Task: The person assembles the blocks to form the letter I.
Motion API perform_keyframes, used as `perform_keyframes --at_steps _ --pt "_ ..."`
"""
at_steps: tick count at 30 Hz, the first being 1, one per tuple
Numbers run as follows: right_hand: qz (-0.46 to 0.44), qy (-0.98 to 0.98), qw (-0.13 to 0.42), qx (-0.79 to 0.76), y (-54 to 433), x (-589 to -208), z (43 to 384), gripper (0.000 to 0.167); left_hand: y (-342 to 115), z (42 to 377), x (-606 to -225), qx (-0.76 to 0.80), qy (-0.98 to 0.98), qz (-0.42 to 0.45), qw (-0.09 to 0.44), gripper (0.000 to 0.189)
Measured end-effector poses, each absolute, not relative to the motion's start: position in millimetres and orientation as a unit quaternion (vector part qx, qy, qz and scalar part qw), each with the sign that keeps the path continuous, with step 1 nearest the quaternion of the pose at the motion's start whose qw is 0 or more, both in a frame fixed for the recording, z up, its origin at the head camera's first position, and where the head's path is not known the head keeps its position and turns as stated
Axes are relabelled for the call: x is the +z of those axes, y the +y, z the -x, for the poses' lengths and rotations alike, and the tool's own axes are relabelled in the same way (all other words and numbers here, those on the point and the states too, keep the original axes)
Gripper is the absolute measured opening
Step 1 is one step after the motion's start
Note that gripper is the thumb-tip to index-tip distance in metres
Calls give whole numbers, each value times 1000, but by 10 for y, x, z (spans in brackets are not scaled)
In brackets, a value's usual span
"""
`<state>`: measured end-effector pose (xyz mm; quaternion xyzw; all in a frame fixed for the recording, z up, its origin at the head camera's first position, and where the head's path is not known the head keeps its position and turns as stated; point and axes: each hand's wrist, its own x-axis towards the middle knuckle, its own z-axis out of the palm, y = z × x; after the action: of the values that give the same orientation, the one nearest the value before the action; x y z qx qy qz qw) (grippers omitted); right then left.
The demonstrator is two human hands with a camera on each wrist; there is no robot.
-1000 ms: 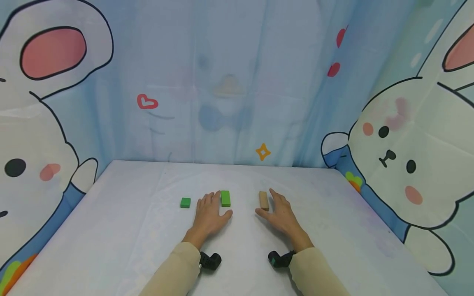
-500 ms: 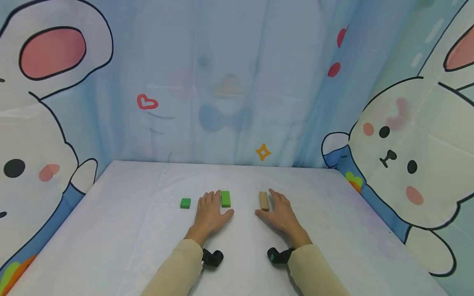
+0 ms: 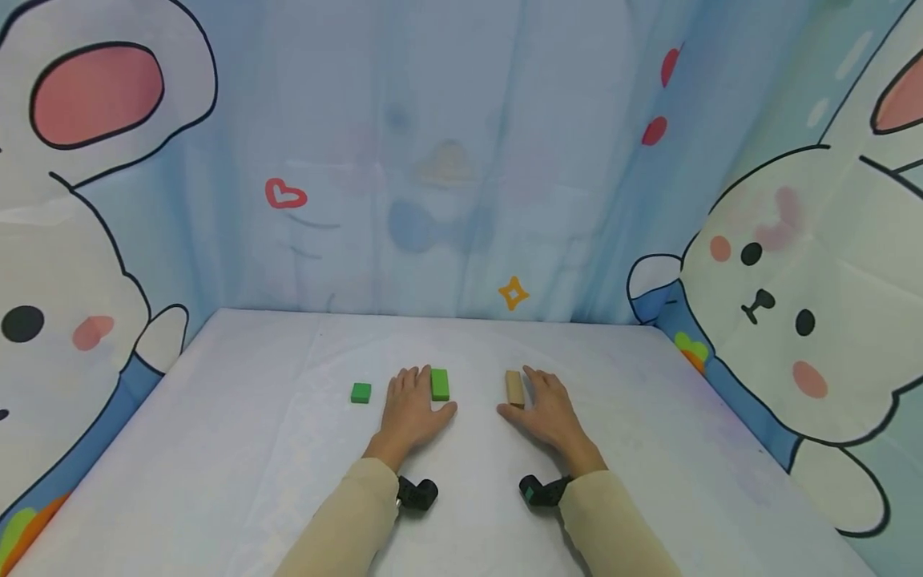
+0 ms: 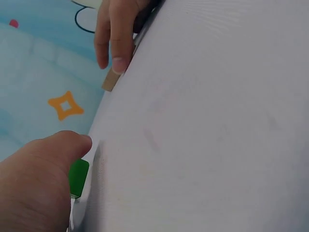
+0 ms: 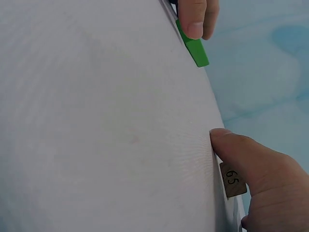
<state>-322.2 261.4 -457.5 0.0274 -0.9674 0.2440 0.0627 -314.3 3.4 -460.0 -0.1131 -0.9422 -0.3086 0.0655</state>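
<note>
Flanking wooden block (image 3: 514, 387), contact unclear: right hand (image 3: 551, 414).

A pale-blue fabric curtain (image 3: 346, 104) printed with big white, black-outlined cartoon rabbits (image 3: 858, 320) hung behind and beside a broad, straight-edged, white cloth-covered table (image 3: 216, 449).

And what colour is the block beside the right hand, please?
The block is light tan; the head view shows it best.

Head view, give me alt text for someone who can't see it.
A person's left hand is beside a long green block and their right hand beside a tan block, over a white table. A small green block lies farther left; a rabbit-print backdrop hangs behind.
</note>
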Motion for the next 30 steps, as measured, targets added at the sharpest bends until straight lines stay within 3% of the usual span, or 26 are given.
perform_keyframes --at_steps 30 --pt "-32 -973 74 217 2610 -4577 3229 85 65 3168 -4577 -290 -948 109 74 73"
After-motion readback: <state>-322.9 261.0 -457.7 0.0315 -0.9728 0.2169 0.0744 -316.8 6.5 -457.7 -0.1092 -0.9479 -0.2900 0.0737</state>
